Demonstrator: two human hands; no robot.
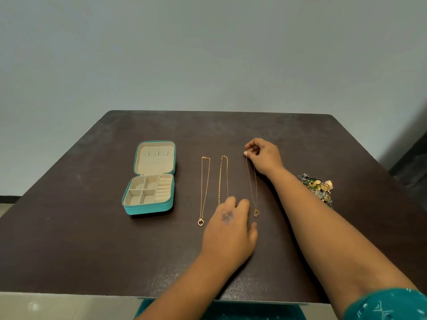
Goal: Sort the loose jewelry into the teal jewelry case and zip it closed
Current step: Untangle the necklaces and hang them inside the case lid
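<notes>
The teal jewelry case (147,210) lies open at the left of the dark table, its beige lid flat behind the divided tray. Three thin gold necklaces lie stretched out side by side: the left necklace (204,188) with a ring pendant, the middle necklace (223,179), and the right necklace (253,188) with a looped pendant. My right hand (263,155) pinches the top end of the right necklace. My left hand (230,229) rests on the table over the lower end of the middle necklace, fingers relaxed; whether it holds the chain is hidden.
A heap of mixed gold and coloured jewelry (317,187) sits at the right, just behind my right forearm. The dark table (92,239) ends at a near edge by my body; a pale wall stands behind it.
</notes>
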